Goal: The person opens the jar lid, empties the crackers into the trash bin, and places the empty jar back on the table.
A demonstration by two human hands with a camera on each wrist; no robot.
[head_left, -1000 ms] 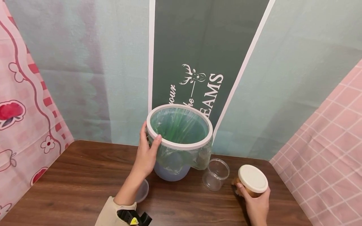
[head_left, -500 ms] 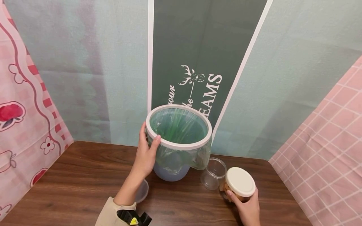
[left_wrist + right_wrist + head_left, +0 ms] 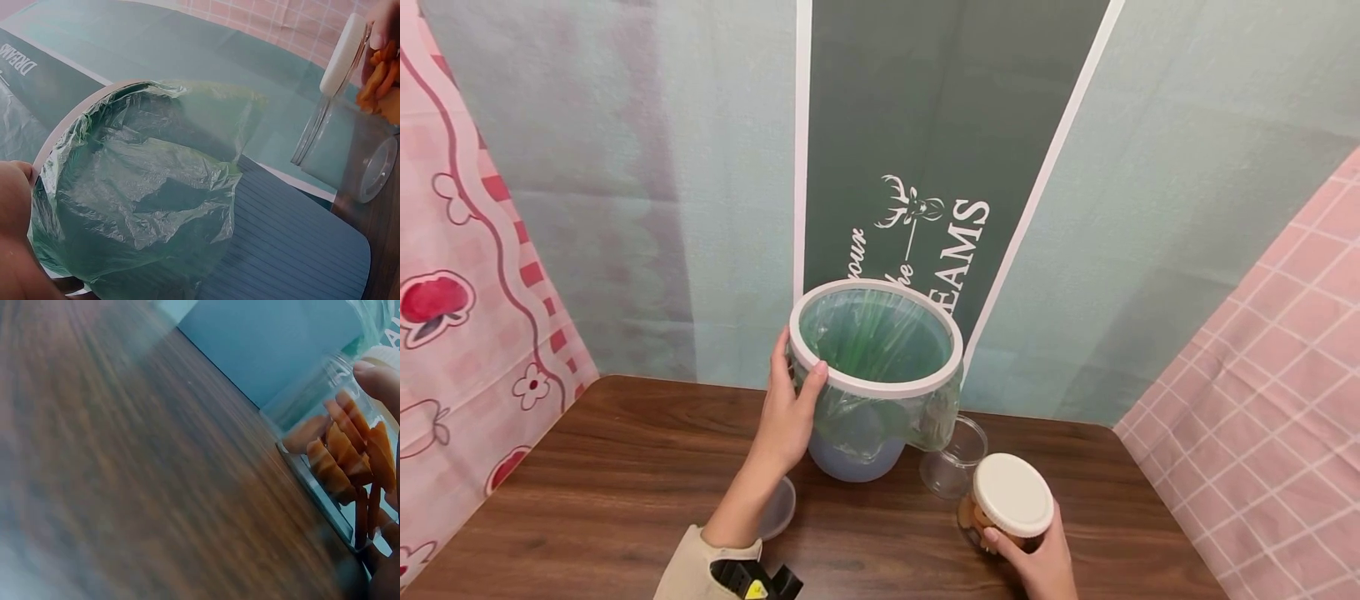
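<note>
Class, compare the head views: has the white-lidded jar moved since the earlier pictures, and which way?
Yes. The white-lidded jar, in the right hand, has moved left and slightly nearer, away from the right edge of the table.

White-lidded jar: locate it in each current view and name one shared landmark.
Head: white-lidded jar, lower right, in the right hand.
Left wrist: jar at upper right, partly cut off.
Right wrist: jar at right edge, partly cut off.
Landmark: blue bin, in all three.
</note>
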